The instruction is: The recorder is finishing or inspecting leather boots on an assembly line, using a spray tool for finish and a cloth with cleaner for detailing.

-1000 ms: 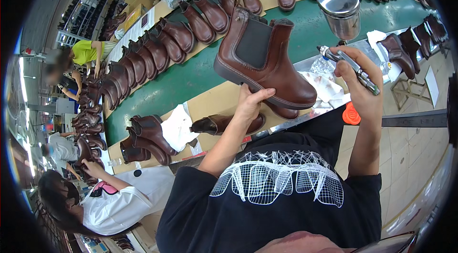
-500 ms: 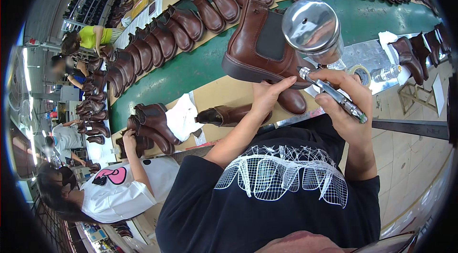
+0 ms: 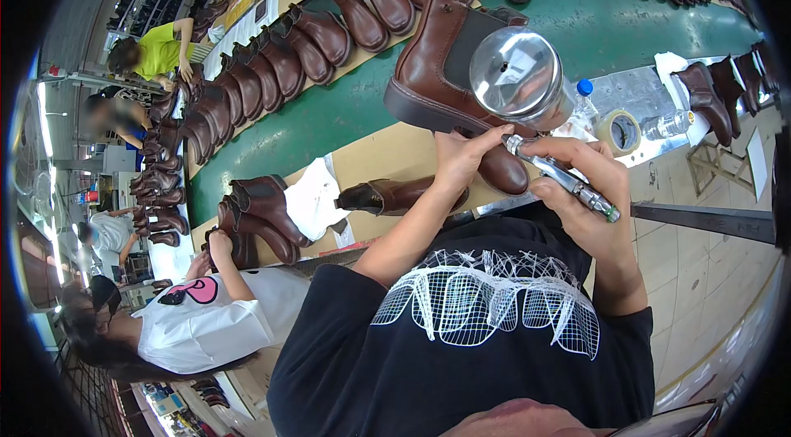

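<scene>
My left hand (image 3: 461, 161) grips a brown leather Chelsea boot (image 3: 425, 58) from below, near the toe end of its sole. The boot is raised and tilted, showing its dark elastic side panel. In my right hand (image 3: 589, 198) is a spray gun (image 3: 567, 182), held with its nozzle near my left fingertips and the boot's toe. The gun's shiny round cup (image 3: 509, 79) hides much of the boot's front. Under the raised boot, another brown boot (image 3: 504, 172) stands on the bench's cardboard. A brown boot (image 3: 391, 196) lies on its side left of my left forearm.
Rows of brown boots (image 3: 284, 70) line the far side of the green bench (image 3: 313, 120). A tape roll (image 3: 620, 132), a blue-capped bottle (image 3: 583, 91) and a clear bottle (image 3: 666, 126) sit right. A white cloth (image 3: 313, 198) lies left, beside a co-worker in white (image 3: 206, 322) handling boots.
The spray gun and my right hand have shifted left and slightly down, uncovering the blue-capped bottle and tape roll. The held boot has tilted a little. The co-worker's hands have moved.
</scene>
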`<state>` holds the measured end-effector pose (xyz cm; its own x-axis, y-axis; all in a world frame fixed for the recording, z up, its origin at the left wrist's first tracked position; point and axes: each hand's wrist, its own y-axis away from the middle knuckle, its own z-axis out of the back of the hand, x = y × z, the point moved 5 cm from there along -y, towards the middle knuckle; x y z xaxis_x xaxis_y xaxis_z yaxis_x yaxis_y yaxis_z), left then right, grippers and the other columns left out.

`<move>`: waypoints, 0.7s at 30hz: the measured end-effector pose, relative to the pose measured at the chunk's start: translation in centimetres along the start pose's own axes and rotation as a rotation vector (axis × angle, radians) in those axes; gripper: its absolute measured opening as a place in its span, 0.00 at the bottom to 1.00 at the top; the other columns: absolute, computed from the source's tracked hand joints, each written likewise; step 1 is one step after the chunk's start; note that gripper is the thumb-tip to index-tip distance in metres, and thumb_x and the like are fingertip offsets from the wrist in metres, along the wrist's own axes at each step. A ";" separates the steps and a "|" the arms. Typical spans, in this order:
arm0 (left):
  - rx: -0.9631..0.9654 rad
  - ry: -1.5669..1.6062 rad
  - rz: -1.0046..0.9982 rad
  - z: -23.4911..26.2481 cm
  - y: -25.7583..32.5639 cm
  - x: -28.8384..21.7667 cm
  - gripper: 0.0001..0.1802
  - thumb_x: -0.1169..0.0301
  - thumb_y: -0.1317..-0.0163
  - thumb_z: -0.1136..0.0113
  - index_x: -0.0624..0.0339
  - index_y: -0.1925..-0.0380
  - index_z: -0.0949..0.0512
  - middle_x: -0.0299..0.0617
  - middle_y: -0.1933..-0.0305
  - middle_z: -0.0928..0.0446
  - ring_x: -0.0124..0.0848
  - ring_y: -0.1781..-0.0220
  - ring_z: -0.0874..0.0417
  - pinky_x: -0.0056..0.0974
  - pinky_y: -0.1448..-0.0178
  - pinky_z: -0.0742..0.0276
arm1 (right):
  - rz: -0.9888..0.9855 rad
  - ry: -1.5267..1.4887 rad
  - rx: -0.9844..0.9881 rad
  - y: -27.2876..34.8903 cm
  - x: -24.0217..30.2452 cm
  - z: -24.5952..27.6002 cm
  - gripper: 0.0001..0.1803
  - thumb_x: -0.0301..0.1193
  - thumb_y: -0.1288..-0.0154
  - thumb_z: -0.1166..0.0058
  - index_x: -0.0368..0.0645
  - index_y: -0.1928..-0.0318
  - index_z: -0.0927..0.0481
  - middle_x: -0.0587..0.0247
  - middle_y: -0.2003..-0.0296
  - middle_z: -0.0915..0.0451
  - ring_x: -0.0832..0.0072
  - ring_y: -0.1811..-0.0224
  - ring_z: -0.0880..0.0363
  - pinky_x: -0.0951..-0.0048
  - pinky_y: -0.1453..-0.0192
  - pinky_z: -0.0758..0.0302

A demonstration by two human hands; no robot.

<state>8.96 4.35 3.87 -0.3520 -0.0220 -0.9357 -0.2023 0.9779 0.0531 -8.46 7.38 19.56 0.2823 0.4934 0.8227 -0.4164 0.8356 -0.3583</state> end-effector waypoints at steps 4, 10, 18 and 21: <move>0.031 -0.053 -0.044 0.7 0.0 -0.5 0.21 0.79 0.49 0.26 0.69 0.55 0.22 0.43 0.59 0.17 0.28 0.59 0.16 0.34 0.52 0.20 | -0.003 -0.015 0.023 0.6 -0.2 0.5 0.16 0.32 0.44 0.31 0.43 0.55 0.16 0.63 0.62 0.14 0.74 0.65 0.18 0.74 0.55 0.35; -0.113 0.196 0.033 4.2 -0.3 -0.3 0.25 0.61 0.37 0.34 0.69 0.48 0.26 0.44 0.55 0.18 0.29 0.56 0.16 0.34 0.49 0.20 | -0.169 -0.165 -0.221 2.4 -1.3 3.9 0.16 0.27 0.40 0.42 0.35 0.51 0.18 0.63 0.66 0.18 0.80 0.63 0.23 0.79 0.59 0.30; 0.102 0.354 0.208 6.0 -2.2 -2.0 0.44 0.35 0.33 0.57 0.60 0.31 0.38 0.48 0.34 0.29 0.41 0.34 0.26 0.47 0.30 0.29 | -0.141 -0.231 -0.261 5.0 -4.2 7.0 0.18 0.33 0.32 0.46 0.32 0.48 0.20 0.61 0.66 0.19 0.78 0.63 0.22 0.79 0.57 0.30; 0.083 0.217 0.195 7.3 -3.7 -3.1 0.38 0.41 0.29 0.57 0.61 0.34 0.33 0.47 0.37 0.25 0.38 0.38 0.22 0.44 0.33 0.26 | -0.133 -0.236 -0.261 5.4 -5.1 7.8 0.20 0.37 0.31 0.46 0.32 0.48 0.21 0.60 0.67 0.19 0.77 0.63 0.21 0.78 0.57 0.29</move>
<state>17.47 2.30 4.03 -0.5658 0.1330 -0.8137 -0.0392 0.9814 0.1877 -18.92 7.53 16.86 0.0996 0.3330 0.9376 -0.1466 0.9369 -0.3172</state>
